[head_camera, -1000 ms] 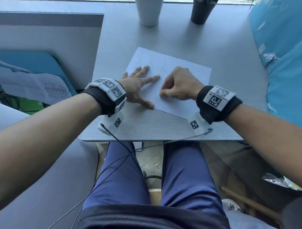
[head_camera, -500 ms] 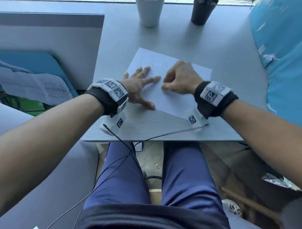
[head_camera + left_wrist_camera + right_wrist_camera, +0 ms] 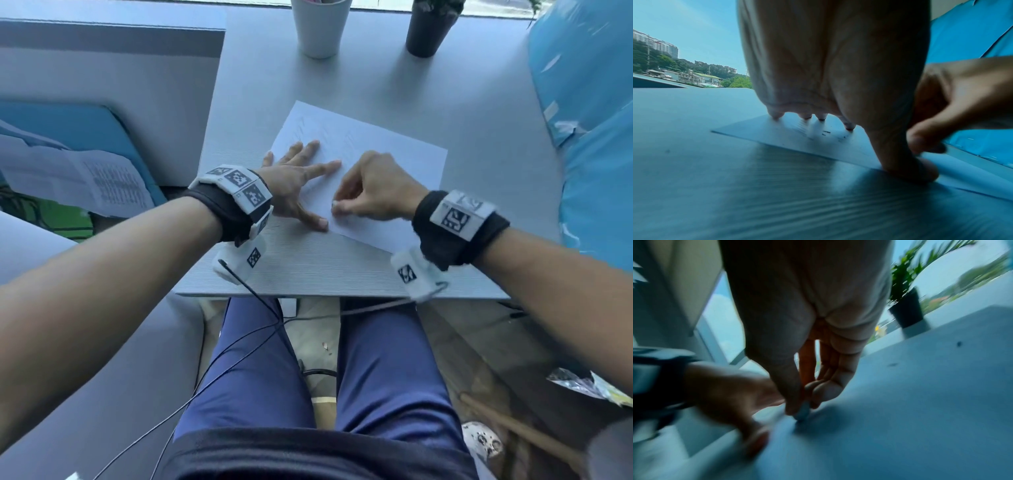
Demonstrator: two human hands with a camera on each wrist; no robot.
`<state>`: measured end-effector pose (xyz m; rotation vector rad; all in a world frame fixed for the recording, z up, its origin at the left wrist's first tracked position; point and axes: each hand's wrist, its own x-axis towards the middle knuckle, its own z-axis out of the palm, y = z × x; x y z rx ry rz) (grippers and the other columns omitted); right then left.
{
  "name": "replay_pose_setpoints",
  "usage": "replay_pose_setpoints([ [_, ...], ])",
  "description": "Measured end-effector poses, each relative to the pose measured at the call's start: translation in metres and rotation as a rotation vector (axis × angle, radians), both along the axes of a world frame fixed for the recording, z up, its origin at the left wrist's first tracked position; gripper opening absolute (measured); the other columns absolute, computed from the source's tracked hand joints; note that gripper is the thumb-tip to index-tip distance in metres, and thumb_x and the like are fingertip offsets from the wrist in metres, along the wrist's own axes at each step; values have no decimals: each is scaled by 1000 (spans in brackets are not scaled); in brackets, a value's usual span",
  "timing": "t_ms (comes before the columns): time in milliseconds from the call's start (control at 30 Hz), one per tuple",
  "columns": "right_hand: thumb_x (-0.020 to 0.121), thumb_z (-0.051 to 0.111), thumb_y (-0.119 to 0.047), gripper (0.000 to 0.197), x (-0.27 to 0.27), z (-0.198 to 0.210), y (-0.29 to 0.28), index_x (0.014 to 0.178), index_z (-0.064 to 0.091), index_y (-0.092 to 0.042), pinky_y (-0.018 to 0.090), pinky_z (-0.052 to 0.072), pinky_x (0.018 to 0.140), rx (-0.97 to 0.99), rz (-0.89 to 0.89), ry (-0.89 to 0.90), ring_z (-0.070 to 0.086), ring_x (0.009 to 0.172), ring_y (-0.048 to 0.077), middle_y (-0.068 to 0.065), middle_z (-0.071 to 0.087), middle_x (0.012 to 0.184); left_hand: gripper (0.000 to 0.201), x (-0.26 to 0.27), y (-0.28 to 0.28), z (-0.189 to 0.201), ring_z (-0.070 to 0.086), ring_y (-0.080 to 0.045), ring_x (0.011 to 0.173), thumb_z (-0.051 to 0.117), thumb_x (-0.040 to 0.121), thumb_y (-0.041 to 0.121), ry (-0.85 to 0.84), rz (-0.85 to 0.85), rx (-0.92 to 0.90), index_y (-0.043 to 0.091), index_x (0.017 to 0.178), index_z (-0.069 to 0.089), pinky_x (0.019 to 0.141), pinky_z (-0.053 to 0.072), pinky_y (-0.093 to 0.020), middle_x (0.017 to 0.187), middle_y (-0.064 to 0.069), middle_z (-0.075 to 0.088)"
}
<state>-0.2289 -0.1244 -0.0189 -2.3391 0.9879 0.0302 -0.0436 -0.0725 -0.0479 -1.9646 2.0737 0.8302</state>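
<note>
A white sheet of paper (image 3: 394,161) lies at a slant on the grey table (image 3: 308,267). My left hand (image 3: 294,181) rests flat on the sheet's left part, fingers spread, thumb at the near edge. The left wrist view shows its fingertips (image 3: 847,127) pressing the paper (image 3: 777,133). My right hand (image 3: 370,192) is beside it, fingers curled. In the right wrist view its thumb and fingertips pinch a small pale thing (image 3: 803,412) against the sheet. That view is blurred, so I cannot tell what the thing is.
A white cup (image 3: 322,24) and a black plant pot (image 3: 430,27) stand at the table's far edge. Blue plastic sheeting (image 3: 589,120) borders the right side. Printed papers (image 3: 85,178) lie on a blue seat to the left. Cables hang below the near edge.
My right hand slid away across the sheet, then came back toward the near edge beside my left thumb. The left hand and the paper stayed put.
</note>
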Motion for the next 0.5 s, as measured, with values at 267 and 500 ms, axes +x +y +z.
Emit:
replay_pose_setpoints([
  [267,72,75,-20,9,0,-2,4,76,79,-12,13,47,55,-9,5,24,65,61,8,0,73,70,120,1,-1,-2,-24,-22,147,67,59,79,-4,-1,9,52,150,-6,116,-9,-60,160,2,-27],
  [500,72,76,-23,14,7,0,-35,81,79,-13,11,49,55,-93,-177,-90,59,55,-1,5,74,76,118,0,0,-1,-22,-22,147,68,60,77,-7,-1,-2,51,151,-3,116,-7,-60,161,1,-25],
])
